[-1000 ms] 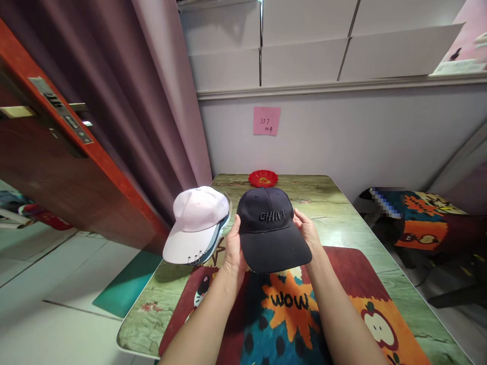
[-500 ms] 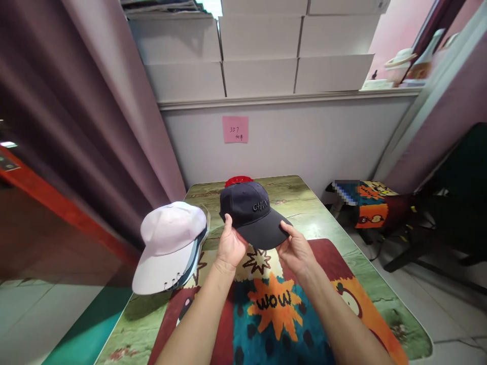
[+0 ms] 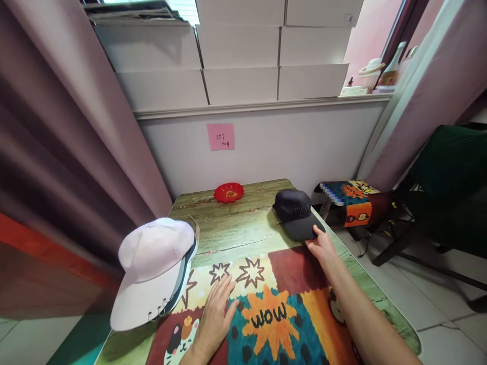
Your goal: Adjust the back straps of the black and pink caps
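My right hand (image 3: 320, 246) grips the brim of a black baseball cap (image 3: 292, 210) with raised lettering, over the right side of the table. Thumb on top of the brim, the fingers are beneath it and mostly hidden. My left hand (image 3: 217, 309) holds nothing; its fingers are stretched out over the colourful printed mat (image 3: 279, 274). To its left, a pale pink-white cap (image 3: 158, 253) with small metal rings on the brim sits on top of other caps, whose dark blue and white edges show beneath.
A red scalloped dish (image 3: 229, 192) stands at the back of the wood-patterned table (image 3: 213, 223). Behind it, a pink note (image 3: 221, 137) is stuck on the white wall below a row of white boxes (image 3: 239, 83). Curtains hang on both sides; a dark chair (image 3: 441, 167) stands right.
The black cap has moved right and down towards the table's right side in my right hand. My left hand has let go of it and come back over the mat. The view has shifted slightly.
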Demonstrator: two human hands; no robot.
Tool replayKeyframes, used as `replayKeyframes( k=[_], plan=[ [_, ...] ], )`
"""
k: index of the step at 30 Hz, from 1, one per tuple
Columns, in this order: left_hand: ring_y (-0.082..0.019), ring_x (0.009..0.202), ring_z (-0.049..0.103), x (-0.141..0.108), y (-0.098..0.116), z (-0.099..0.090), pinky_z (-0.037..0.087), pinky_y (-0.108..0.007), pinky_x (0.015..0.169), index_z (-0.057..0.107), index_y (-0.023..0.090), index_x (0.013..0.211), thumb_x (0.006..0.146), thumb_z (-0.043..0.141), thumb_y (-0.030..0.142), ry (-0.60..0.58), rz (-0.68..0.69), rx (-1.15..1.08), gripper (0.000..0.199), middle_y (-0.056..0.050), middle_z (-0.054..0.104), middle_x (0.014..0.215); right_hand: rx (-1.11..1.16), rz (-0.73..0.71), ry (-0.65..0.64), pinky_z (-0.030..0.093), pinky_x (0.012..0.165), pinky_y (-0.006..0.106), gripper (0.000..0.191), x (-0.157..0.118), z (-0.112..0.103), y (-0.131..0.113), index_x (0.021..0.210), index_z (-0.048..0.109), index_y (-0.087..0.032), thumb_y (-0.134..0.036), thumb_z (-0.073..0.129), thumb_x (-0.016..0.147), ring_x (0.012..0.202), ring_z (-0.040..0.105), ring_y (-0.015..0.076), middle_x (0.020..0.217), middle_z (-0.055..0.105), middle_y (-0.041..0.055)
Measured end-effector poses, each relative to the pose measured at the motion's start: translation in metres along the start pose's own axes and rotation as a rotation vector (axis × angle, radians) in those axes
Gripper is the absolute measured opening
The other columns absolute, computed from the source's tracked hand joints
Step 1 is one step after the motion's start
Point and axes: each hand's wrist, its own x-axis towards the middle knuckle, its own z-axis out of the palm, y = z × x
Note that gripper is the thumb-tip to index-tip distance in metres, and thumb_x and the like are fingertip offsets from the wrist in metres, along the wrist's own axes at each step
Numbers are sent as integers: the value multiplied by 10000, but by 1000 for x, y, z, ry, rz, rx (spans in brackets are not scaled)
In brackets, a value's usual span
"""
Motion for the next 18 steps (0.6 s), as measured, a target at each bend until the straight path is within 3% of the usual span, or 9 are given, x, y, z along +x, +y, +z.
replayKeyframes(
  k=[9,13,18],
  plan=[
    [-281,1332,567,2,-2,1,513,-504,1089,607,222,1354,964,526,282,55,108,141,402,-102,605,1428,-81,-35,57,628,741,258,130,6,-54,11,937,674,-180,-94,656,843,716,732,139,831,768,15],
    [-282,1335,563,1,-5,2,513,-499,1088,602,235,1364,952,542,269,66,111,125,418,-90,598,1438,-121,-99,92,633,676,256,129,4,-64,13,831,624,-176,-60,673,804,618,703,129,721,727,-10],
    [-279,1338,560,1,-5,4,510,-494,1090,603,240,1358,949,549,271,84,112,111,414,-86,598,1440,-157,-164,128,647,667,288,175,1,-66,14,818,570,-191,-18,602,816,620,707,126,720,706,-29]
  ],
)
